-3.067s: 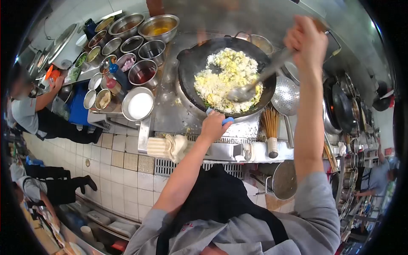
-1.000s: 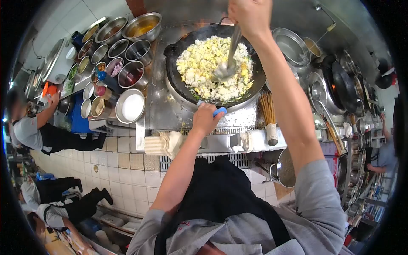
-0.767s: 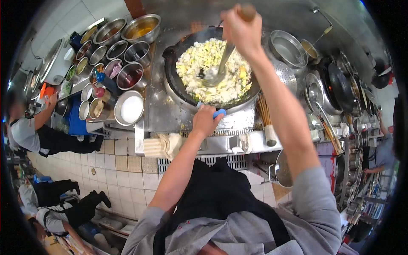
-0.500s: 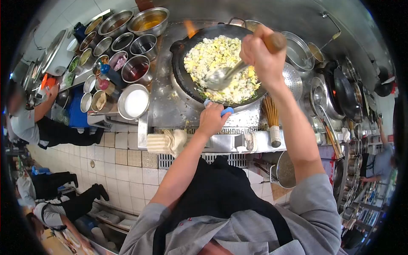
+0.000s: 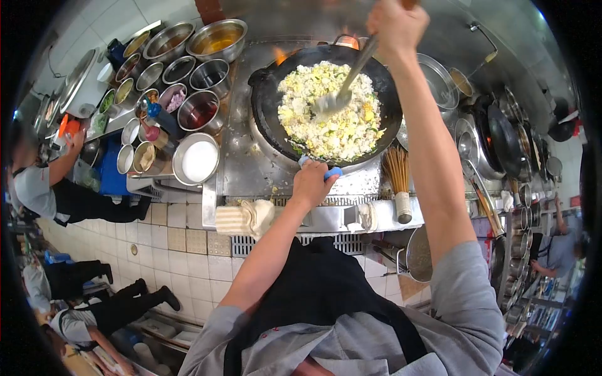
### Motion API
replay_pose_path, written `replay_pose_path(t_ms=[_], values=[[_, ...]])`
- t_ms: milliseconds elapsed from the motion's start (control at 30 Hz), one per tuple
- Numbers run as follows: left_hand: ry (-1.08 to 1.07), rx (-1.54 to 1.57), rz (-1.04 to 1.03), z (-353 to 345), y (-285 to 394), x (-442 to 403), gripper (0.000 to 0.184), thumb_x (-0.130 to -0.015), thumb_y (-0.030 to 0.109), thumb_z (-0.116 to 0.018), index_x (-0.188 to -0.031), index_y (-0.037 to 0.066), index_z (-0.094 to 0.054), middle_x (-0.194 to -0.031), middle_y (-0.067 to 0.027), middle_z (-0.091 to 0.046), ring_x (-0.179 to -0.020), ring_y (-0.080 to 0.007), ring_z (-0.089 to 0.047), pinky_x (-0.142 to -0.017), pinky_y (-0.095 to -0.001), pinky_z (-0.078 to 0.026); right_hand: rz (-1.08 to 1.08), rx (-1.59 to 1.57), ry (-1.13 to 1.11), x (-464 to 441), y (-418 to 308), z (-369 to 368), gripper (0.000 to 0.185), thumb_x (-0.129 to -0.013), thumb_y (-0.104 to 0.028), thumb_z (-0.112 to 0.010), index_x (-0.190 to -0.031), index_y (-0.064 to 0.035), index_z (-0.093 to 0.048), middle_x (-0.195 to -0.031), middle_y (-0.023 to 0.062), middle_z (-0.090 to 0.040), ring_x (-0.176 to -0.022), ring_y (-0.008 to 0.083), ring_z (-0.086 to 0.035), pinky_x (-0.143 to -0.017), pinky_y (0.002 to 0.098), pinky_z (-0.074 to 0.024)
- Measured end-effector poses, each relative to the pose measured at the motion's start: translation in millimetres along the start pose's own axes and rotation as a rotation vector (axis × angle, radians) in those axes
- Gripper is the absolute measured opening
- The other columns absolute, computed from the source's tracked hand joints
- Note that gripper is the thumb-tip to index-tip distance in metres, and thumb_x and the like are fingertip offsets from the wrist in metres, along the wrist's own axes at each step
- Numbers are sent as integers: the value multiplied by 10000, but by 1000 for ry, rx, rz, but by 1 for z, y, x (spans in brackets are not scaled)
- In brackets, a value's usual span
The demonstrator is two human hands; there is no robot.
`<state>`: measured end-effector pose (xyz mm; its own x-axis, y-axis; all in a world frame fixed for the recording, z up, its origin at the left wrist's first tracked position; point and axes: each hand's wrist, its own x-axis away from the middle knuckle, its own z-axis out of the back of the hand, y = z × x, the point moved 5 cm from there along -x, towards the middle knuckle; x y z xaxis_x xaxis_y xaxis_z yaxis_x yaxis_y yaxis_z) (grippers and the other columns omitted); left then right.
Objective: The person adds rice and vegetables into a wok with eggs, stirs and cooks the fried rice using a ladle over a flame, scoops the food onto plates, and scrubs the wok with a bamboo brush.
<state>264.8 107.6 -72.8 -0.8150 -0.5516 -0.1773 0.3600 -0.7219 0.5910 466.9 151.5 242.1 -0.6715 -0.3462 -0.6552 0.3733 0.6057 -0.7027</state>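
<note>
A black wok (image 5: 263, 119) sits over the burner, holding fried rice (image 5: 335, 135) mixed with yellow egg and bits of green. At the wok's near edge, my left hand (image 5: 311, 183) is closed around its handle through a blue cloth (image 5: 333, 172). My right hand (image 5: 399, 30) is raised beyond the wok's far right side, fingers wrapped round the wooden grip of a metal ladle (image 5: 362, 61). The ladle slants down to the left, and its head rests in the upper middle of the rice, slightly blurred. Flames show behind the wok's far rim.
Metal bowls of ingredients, including one with white contents (image 5: 199, 160), stand at the left. A bamboo brush (image 5: 397, 175) and folded towel (image 5: 241, 219) lie along the front edge. A strainer bowl (image 5: 437, 81) sits at right. Co-workers (image 5: 41, 188) stand at the left.
My right hand has moved up and away with the ladle, whose head went from the near left of the rice to farther back. My left hand stays on the wok handle.
</note>
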Motion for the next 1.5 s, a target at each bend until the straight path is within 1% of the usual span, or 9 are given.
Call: replay_pose_path(t_ms=[167,267,400,500,833,1133,1233,1333,1500], values=[[30,39,-21,5,2,-1,344,-885,363,-693,-890,23,-641,-938,-143,-648,-989,-349,-583,-813,-461,-504,73,-20,-177,40,13,38,275,-896,-92,-604,-660,-66,-465,-528,-2,-404,-434,98,-370,-430,302,-300],[10,53,-7,4,4,5,330,-879,348,-702,-887,24,-641,-921,-147,-647,-980,-353,-582,-809,-466,-498,-231,11,-151,3,-22,34,260,-909,-114,-615,-688,-63,-487,-532,-13,-390,-431,99,-361,-430,300,-286],[-3,120,-74,5,-5,-1,316,-880,327,-699,-886,17,-637,-896,-170,-638,-968,-373,-575,-809,-472,-483,-44,157,-29,22,-75,71,195,-899,-107,-648,-721,-69,-578,-541,-41,-408,-431,64,-390,-414,264,-294],[42,104,-94,5,-3,-1,297,-878,304,-690,-852,12,-639,-897,-166,-641,-956,-366,-574,-817,-462,-484,65,-66,108,50,-3,84,228,-867,-57,-662,-686,-104,-531,-557,1,-540,-455,90,-533,-402,256,-391],[-30,111,-120,-4,-14,-8,318,-901,322,-668,-850,11,-629,-837,-185,-623,-879,-392,-557,-840,-471,-441,16,-41,303,84,-27,73,300,-859,-58,-608,-619,-87,-431,-512,25,-416,-353,140,-345,-342,330,-293],[88,-37,-126,91,99,72,363,-853,380,-699,-692,61,-631,-704,-147,-636,-714,-326,-621,-634,-460,-511,-485,-228,291,23,-25,185,271,-896,-143,-609,-695,-76,-441,-559,4,-390,-438,151,-374,-453,373,-352],[233,-10,-215,84,98,66,362,-838,365,-718,-665,62,-620,-686,-142,-643,-602,-331,-603,-570,-446,-495,-377,-35,419,14,-42,168,225,-910,-170,-585,-776,-113,-414,-537,-42,-290,-425,105,-249,-457,311,-253],[248,-23,-173,45,64,45,362,-827,371,-730,-661,68,-621,-709,-137,-643,-696,-322,-621,-580,-447,-488,-189,134,611,16,-22,150,311,-847,-250,-673,-627,-93,-519,-507,7,-472,-395,153,-463,-386,327,-379],[120,-21,-190,31,66,146,398,-803,388,-749,-624,74,-582,-660,-114,-601,-674,-304,-599,-572,-448,-480,-139,-69,556,-25,-57,169,321,-853,-278,-676,-648,-123,-482,-500,13,-436,-379,174,-458,-348,338,-364]])
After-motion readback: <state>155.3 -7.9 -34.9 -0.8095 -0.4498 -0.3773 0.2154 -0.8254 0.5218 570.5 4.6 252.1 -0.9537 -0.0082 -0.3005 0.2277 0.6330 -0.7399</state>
